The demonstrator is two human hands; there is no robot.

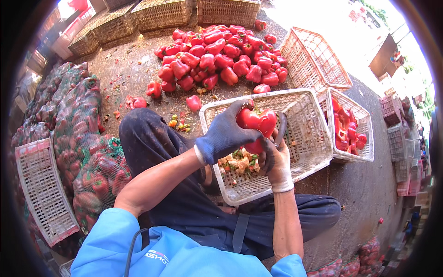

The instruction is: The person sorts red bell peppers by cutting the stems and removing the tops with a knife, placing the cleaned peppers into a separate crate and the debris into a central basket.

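Observation:
My left hand point(229, 134), in a blue and dark glove, is closed around a red bell pepper point(258, 122) above a white plastic crate. My right hand point(276, 161), in a white glove with dark fingers, is closed just below and right of the pepper. It grips a dark, curved, blade-like tool point(282, 125) lying along the pepper's right side; its handle is hidden by my fingers. A red pepper part shows between the hands. Beneath them, the white crate point(265, 190) holds pale pepper cores and green stems point(241, 162) at its near left end.
Beyond the crate, whole red peppers point(217, 60) are heaped on the littered floor. Another crate point(353, 157) at right holds red pepper pieces; an orange-tinged crate point(314, 57) stands behind it. Mesh sacks of peppers point(99, 184) and a tilted crate point(46, 191) line the left.

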